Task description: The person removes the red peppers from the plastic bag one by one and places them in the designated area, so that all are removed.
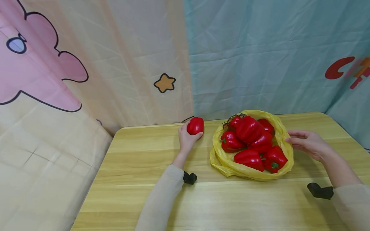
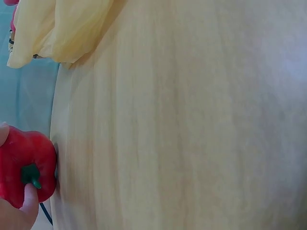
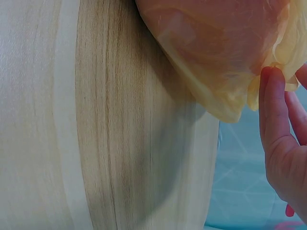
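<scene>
In the head view, the person's left hand point(image 1: 186, 138) grips a red pepper point(image 1: 195, 125) near the far edge of the tabletop point(image 1: 138, 166), to the left of a yellow bag point(image 1: 217, 160). The right hand point(image 1: 312, 145) pinches the bag's right rim, thumb over it and fingers outside. Other red peppers point(image 1: 248, 159) lie heaped in the wide-open bag, so a light pull on the rim should be enough; a hard tug could tip the heap or tear the thin plastic. The tabletop has pale yellow wood grain and rounded far corners. Behind it hang creased cloths, a cream one point(image 1: 130, 41) with an orange star point(image 1: 164, 83) and a pink cartoon figure point(image 1: 43, 64), and a blue one point(image 1: 254, 57).

The left wrist view shows the pepper's stem end, with one digit at the green stem point(image 2: 32, 175). The smooth skin looks slippery, so a hold round the broad body would probably be surer than one by the stem. A dark cord point(image 2: 45, 213) runs beyond the edge.

In the right wrist view, fingertips meet gathered plastic; the bag's side bulges over the grained wood and casts a shadow, with blue cloth beyond
</scene>
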`<state>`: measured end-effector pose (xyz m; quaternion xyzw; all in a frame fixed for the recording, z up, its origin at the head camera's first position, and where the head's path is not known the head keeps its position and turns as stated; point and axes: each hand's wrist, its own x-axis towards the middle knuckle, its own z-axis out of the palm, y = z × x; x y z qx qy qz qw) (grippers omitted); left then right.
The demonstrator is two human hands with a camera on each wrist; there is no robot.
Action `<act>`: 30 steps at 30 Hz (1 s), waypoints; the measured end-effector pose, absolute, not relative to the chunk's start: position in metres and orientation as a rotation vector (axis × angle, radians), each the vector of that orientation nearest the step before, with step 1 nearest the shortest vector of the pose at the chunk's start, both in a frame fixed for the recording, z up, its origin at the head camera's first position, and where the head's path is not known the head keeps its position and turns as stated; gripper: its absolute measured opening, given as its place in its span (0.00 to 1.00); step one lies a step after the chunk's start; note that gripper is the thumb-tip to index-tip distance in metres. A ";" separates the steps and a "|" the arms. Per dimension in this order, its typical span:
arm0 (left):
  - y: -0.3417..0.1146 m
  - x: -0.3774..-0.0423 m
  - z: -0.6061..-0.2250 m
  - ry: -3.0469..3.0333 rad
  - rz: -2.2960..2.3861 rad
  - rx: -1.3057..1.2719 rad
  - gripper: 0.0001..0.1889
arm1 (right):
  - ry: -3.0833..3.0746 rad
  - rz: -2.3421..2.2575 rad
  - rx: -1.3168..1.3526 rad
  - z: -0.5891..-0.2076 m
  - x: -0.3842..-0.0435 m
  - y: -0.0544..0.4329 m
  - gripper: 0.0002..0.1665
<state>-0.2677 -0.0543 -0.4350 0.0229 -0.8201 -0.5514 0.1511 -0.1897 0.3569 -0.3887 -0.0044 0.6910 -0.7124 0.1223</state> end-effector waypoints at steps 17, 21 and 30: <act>-0.056 -0.266 -0.434 -2.307 -1.589 0.024 0.36 | 1.959 -2.135 -0.029 -0.388 -0.190 0.357 0.19; -0.057 -0.266 -0.433 -2.310 -1.582 0.022 0.35 | 1.965 -2.125 -0.030 -0.388 -0.190 0.357 0.18; -0.049 -0.258 -0.419 -2.235 -1.610 -0.064 0.32 | 2.023 -2.065 -0.026 -0.389 -0.190 0.358 0.18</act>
